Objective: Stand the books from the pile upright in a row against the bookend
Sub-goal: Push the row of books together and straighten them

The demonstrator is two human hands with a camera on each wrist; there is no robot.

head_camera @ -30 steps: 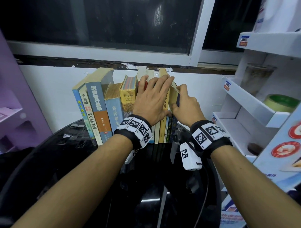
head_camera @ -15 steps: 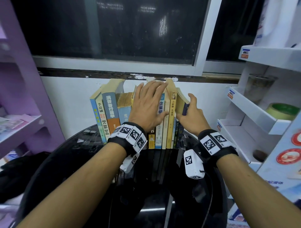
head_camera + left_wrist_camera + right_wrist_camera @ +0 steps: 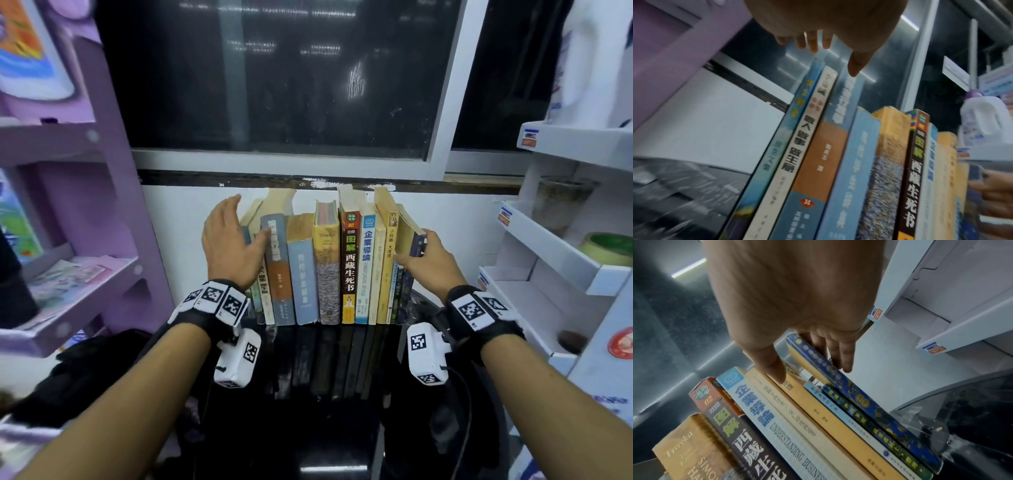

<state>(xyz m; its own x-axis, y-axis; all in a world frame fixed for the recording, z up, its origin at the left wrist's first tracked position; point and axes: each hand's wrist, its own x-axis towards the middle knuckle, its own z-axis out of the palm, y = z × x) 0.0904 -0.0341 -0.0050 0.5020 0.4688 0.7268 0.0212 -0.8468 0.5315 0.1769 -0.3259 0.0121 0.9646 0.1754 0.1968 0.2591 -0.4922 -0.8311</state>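
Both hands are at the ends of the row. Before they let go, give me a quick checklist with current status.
1. Left hand bracing the left end, thumb on the blue-and-orange book: ok.
2. Right hand at the right end, fingers round the dark blue book: ok.
3. Middle books such as the Troyka book upright: ok.
4. Left-end books upright: not ok, they lean.
5. Bookend in contact: cannot tell, hidden.
6. Pile all shelved: cannot tell.

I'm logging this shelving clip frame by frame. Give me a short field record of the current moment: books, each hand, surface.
books: row of books standing spine-out on the black table, against the white wall
left hand: fingers straight, at the left end of the row, thumb on a blue-and-orange spine
right hand: thumb and fingers round the dark blue book at the right end
bookend: not visible
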